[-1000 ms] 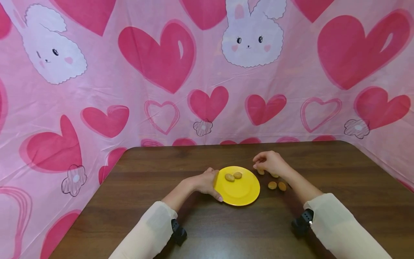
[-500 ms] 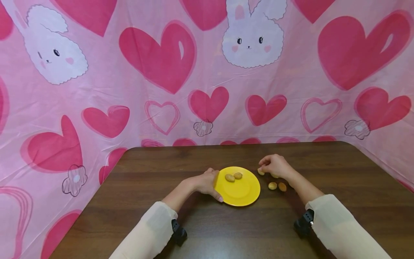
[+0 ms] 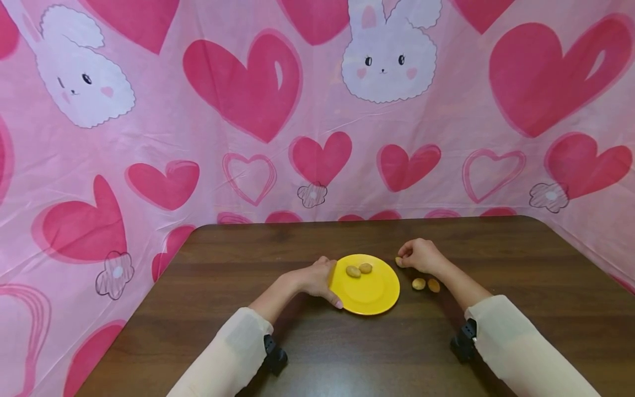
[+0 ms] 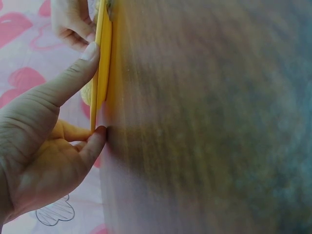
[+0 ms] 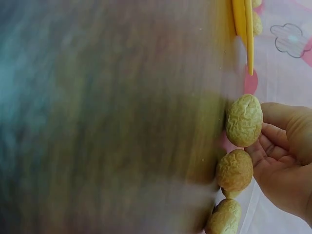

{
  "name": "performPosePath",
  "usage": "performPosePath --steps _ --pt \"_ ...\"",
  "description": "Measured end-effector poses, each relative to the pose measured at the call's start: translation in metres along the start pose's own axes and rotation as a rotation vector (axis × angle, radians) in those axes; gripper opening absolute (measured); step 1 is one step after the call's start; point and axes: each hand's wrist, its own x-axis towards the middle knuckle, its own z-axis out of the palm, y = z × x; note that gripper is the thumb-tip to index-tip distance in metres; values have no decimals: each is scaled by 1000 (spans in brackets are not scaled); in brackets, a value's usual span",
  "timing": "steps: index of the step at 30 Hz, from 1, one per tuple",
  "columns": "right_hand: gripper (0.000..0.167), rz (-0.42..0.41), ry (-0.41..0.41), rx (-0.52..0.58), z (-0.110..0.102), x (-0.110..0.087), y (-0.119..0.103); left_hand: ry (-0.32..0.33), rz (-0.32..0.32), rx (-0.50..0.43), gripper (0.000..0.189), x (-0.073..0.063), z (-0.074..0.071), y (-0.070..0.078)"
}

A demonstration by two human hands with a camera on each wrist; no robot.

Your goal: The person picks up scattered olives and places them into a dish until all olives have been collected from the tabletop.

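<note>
My left hand (image 3: pixel 315 278) grips the left rim of a round yellow plate (image 3: pixel 369 298), thumb along its near edge. In the left wrist view, other fingers touch the rim's far part. On the plate lie two wrinkled tan ovals (image 3: pixel 354 271), like small potatoes or nuts; their exact kind is unclear. Right of the plate, my right hand (image 3: pixel 420 256) pinches another wrinkled oval (image 3: pixel 398 262) near the tabletop, mostly covered by the fingertips. Two more ovals, a paler one (image 3: pixel 419 284) and a browner one (image 3: pixel 434 285), lie just below that hand. The right wrist view shows wrinkled ovals (image 5: pixel 244 120) close up beside the fingers.
The dark wooden table (image 3: pixel 317 353) ends at a far edge against a pink cloth (image 3: pixel 317 110) with hearts and rabbits. Black straps with small devices (image 3: pixel 275 355) sit on both wrists, below light sleeves (image 3: pixel 228 353).
My right hand has moved slightly right and down, and its fingertips have closed on the oval nearest the plate. The left hand and the plate stay in place.
</note>
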Motion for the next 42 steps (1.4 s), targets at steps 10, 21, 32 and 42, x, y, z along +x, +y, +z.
performPosePath --steps 10,21,32,42 --pt "11 -21 2 -23 2 0 1 -6 -7 -8 94 1 -1 0" --pt "10 -48 7 -39 3 -1 0 0 4 -2 93 0 -1 1" --pt "10 -35 31 -34 2 0 -2 -1 7 -9 92 0 -1 0" --pt "11 -61 55 -24 3 -1 -3 -3 -1 -23 94 1 0 -2"
